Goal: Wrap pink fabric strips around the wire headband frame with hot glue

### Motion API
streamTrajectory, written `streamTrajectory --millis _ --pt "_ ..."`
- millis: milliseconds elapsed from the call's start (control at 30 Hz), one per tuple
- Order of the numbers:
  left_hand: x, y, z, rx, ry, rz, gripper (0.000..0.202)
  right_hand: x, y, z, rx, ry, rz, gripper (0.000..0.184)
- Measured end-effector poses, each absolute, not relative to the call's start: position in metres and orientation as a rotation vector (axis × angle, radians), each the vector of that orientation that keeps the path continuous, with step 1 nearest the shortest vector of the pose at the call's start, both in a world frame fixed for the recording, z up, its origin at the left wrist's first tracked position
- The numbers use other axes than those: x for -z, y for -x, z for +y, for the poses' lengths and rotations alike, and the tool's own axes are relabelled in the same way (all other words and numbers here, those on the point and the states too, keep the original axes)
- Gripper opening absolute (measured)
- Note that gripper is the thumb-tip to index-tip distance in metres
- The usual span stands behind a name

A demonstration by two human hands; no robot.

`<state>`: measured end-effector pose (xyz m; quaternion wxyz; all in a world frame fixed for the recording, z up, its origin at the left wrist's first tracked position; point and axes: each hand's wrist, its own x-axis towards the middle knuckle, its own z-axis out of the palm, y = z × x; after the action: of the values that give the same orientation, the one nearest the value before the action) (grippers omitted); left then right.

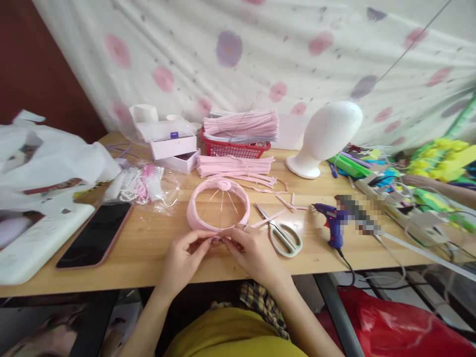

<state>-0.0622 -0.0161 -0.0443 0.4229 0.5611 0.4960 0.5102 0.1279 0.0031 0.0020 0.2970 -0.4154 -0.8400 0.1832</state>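
Observation:
A pink fuzzy ring (190, 210) with thin spokes and a small round pink coil at its far side rests on the wooden table. My left hand (184, 258) is closed in a pinch at the ring's near edge. Fingertips almost touching it, my right hand (256, 250) pinches there too. From under the right hand a pink pipe cleaner (269, 218) runs out to the right, across the scissors' blades. What exactly lies between the fingertips is small and partly hidden. Scissors (285, 240) with pale handles lie just right of my right hand.
A blue glue gun (334, 223) with a cord stands at right, near a white foam head (327, 134). Pink pipe cleaner bundles (234, 167) lie before a red basket (234, 148). A phone (96, 235) and bagged beads (143, 183) are left. Another person's arm (442, 188) reaches in at far right.

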Motion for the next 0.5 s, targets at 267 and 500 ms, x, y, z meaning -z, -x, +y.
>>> streamTrajectory --millis 267,500 --pt "0.054 0.068 -0.009 -1.214 -1.659 1.225 0.012 -0.037 -0.297 -0.018 -0.512 2.408 -1.779 0.061" --pt "0.044 0.063 -0.009 -1.138 -1.713 1.199 0.015 -0.001 -0.347 0.014 -0.089 2.315 -1.287 0.046"
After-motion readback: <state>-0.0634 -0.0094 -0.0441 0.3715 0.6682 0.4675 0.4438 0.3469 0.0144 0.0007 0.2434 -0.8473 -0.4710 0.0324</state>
